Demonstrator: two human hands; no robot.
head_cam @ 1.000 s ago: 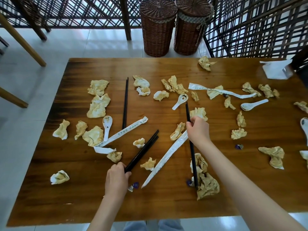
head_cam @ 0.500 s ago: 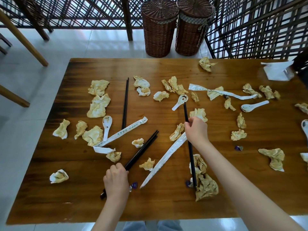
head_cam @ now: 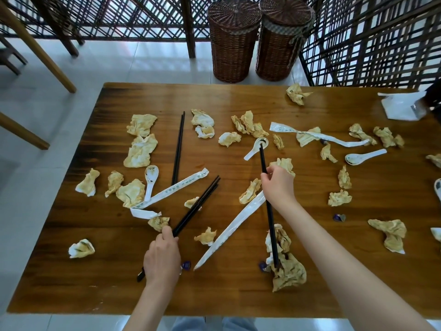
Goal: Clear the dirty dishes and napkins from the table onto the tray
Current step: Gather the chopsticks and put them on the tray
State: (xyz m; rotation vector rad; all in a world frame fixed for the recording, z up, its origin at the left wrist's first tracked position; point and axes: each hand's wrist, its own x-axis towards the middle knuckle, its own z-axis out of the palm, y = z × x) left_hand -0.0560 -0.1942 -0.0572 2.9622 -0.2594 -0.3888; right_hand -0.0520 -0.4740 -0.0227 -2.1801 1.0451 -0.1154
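Our left hand [head_cam: 162,255] slid down its chopsticks [head_cam: 196,206]; both hands grip sticks, and the right hand's [head_cam: 278,183] pair [head_cam: 269,206] could knock the spoon [head_cam: 255,149].

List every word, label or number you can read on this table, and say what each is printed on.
No text here can be read.
Chopstick sleeve by the left spoon: a row of green marks, too small to read.
Long sleeve near the middle: faint print, blurred.
Sleeve at the far right: small marks, unreadable.
White spoons: painted pattern only, no lettering visible.
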